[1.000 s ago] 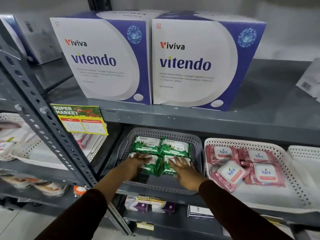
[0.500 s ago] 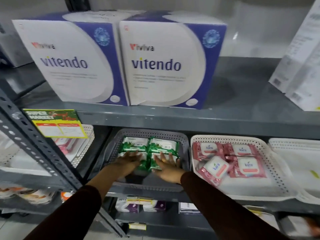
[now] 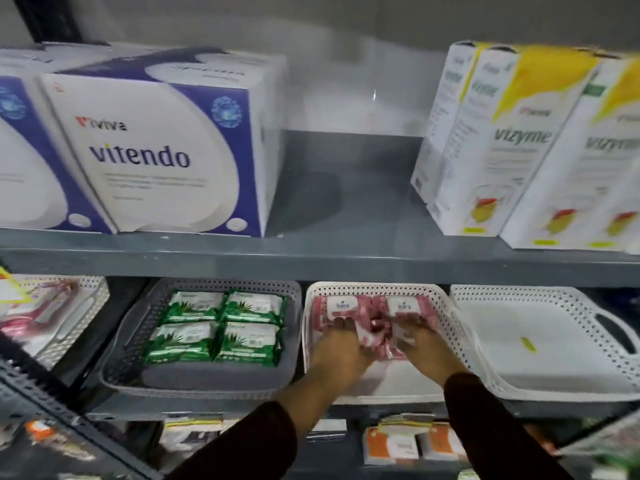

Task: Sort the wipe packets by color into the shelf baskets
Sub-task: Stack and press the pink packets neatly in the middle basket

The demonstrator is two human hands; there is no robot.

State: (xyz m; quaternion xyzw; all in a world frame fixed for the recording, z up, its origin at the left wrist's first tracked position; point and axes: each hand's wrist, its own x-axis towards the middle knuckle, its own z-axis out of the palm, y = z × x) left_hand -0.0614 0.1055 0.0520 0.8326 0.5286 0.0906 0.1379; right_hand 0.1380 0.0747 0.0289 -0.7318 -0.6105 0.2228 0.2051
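Several green wipe packets [image 3: 219, 326] lie in a neat block inside the grey basket [image 3: 138, 327] on the lower shelf. To its right, a white basket [image 3: 446, 317] holds several pink wipe packets [image 3: 375, 308]. My left hand [image 3: 341, 344] and my right hand [image 3: 420, 341] both rest flat on the front pink packets, fingers spread, pressing on them. I cannot tell whether either hand grips a packet. Another white basket [image 3: 540, 344] at the right holds only a small yellow scrap.
Blue Vitendo boxes [image 3: 162, 143] and yellow Vizyme boxes [image 3: 512, 140] stand on the upper shelf [image 3: 329, 258]. A white basket [image 3: 83, 306] with pink items sits far left. A grey perforated upright [image 3: 52, 400] crosses the lower left. Small boxes fill the shelf below.
Both hands left the green packets in the grey basket and moved right onto the pink packets in the white basket. The view has swung right.
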